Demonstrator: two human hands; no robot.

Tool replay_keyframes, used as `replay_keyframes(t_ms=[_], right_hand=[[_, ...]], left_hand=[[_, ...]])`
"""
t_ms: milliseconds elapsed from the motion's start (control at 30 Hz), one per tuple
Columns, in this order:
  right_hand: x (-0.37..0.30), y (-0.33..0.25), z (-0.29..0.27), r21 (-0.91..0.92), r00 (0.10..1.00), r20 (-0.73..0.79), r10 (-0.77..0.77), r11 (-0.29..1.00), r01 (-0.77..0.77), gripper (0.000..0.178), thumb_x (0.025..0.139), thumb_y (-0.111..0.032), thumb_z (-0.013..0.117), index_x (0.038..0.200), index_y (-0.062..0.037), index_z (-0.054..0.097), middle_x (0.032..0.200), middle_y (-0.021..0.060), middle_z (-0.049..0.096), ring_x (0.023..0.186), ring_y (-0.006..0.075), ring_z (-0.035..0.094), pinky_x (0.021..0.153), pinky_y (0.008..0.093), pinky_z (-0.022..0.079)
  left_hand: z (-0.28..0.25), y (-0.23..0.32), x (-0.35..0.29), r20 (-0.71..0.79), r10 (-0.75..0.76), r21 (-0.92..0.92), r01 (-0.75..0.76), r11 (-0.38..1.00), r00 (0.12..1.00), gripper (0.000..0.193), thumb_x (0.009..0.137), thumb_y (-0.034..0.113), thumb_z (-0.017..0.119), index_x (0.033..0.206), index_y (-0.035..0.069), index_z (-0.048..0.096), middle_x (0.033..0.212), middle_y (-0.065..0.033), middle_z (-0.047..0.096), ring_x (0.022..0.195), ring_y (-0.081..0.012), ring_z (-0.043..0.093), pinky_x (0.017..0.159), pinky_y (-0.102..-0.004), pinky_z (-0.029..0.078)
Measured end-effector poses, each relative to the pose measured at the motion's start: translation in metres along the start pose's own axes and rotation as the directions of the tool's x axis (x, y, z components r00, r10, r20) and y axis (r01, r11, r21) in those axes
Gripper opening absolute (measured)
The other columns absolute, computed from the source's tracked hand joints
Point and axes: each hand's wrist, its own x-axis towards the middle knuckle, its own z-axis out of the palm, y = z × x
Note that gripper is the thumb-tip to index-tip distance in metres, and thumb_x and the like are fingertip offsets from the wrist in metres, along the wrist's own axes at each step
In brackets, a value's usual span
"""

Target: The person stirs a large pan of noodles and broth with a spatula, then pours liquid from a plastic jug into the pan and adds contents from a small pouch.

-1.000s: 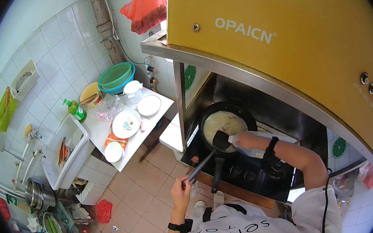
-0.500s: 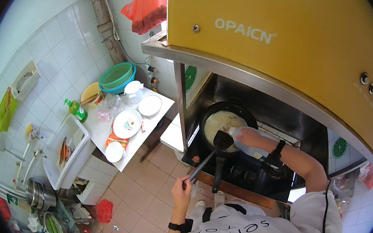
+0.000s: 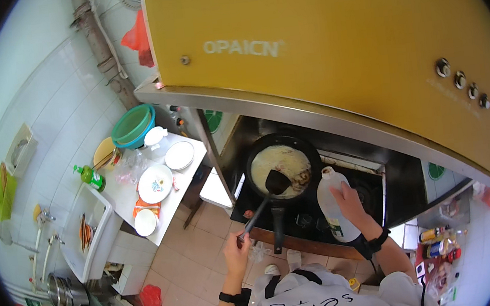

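A black frying pan [image 3: 315, 156] with a long handle sits on the black stove, holding pale bubbling liquid [image 3: 278, 160] with a dark brown patch at its right. My left hand [image 3: 237, 252] is closed round the handle of a black spatula [image 3: 277, 182], whose blade rests in the pan at the near side. To the right of the pan, my right hand [image 3: 349, 202] grips a large whitish plastic bottle [image 3: 329, 204]. The bottle stands upright, uncapped, its mouth beside the pan's rim. Part of its far side is hidden by my fingers.
A yellow range hood [image 3: 314, 14] overhangs the stove [image 3: 309, 221]. At the left, a white table [image 3: 119, 197] bears plates, bowls and green and blue basins [image 3: 133, 126]. Beyond it are a white sink [image 3: 96, 243] and a green soap bottle [image 3: 89, 177]. Several seasoning bottles [image 3: 437, 247] stand at lower right.
The bottle has gone from tilted over the pan to upright at its right. A dark brown patch now shows in the liquid. My left hand still holds the spatula in the pan; the view has shifted.
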Motion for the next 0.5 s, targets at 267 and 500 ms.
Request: replay_keyframes(t_ms=[267, 500], right_hand=[[-0.107, 0.022, -0.029, 0.042, 0.940, -0.233, 0.249, 0.968, -0.246, 0.029, 0.087, -0.023, 0.054, 0.082, 0.0051, 0.049, 0.064, 0.0238, 0.052, 0.059, 0.0381, 0.054, 0.050, 0.0377, 0.040], [-0.191, 0.044, -0.059, 0.049, 0.837, -0.398, 0.376, 0.920, -0.390, 0.032, 0.087, -0.025, 0.052, 0.093, 0.0064, 0.050, 0.073, 0.0258, 0.055, 0.065, 0.0395, 0.056, 0.057, 0.0390, 0.042]], left_hand=[[0.026, -0.004, 0.019, 0.075, 0.115, -0.005, -0.115, 0.993, 0.991, 0.012, 0.080, 0.005, 0.062, 0.089, -0.001, 0.057, 0.066, -0.0071, 0.051, 0.054, -0.0112, 0.045, 0.049, -0.0239, 0.038], [0.048, -0.015, 0.007, 0.038, 0.207, 0.026, -0.208, 0.978, 0.978, 0.012, 0.079, 0.003, 0.062, 0.088, 0.000, 0.056, 0.066, -0.0078, 0.049, 0.054, -0.0131, 0.044, 0.048, -0.0245, 0.037]])
